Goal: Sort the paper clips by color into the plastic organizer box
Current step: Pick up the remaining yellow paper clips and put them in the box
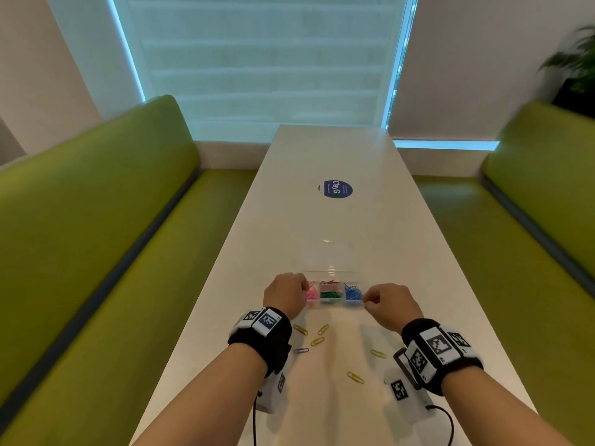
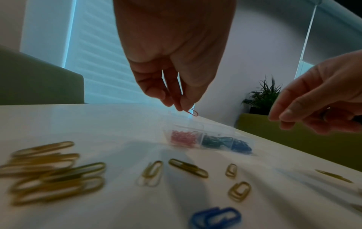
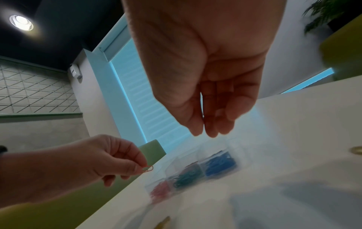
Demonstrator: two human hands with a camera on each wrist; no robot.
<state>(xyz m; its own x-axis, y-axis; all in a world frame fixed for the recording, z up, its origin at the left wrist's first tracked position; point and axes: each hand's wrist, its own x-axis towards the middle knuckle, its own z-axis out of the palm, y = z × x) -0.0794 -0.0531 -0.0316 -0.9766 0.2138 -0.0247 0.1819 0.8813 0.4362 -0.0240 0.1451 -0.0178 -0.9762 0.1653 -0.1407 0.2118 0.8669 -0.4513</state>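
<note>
A clear plastic organizer box (image 1: pixel 335 304) (image 2: pixel 207 139) (image 3: pixel 192 172) lies on the white table, with pink, red, green and blue clips in separate compartments. My left hand (image 1: pixel 306 286) (image 2: pixel 182 108) (image 3: pixel 140 168) hovers over its left end and pinches a pink-red paper clip (image 2: pixel 192 112) (image 3: pixel 148 168) between thumb and fingertip. My right hand (image 1: pixel 367 299) (image 3: pixel 209 133) (image 2: pixel 282 122) hangs above the box's right end, over the blue clips, fingers loose and pointing down with nothing seen in them. Several gold clips (image 1: pixel 317 341) (image 2: pixel 49 170) and one blue clip (image 1: pixel 301 350) (image 2: pixel 215 216) lie loose nearer me.
The long white table (image 1: pixel 322 156) runs away from me, with a round blue sticker (image 1: pixel 336 189) farther along it. Green benches (image 1: pixel 96 220) flank both long edges. A potted plant (image 1: pixel 576 66) stands at the far right.
</note>
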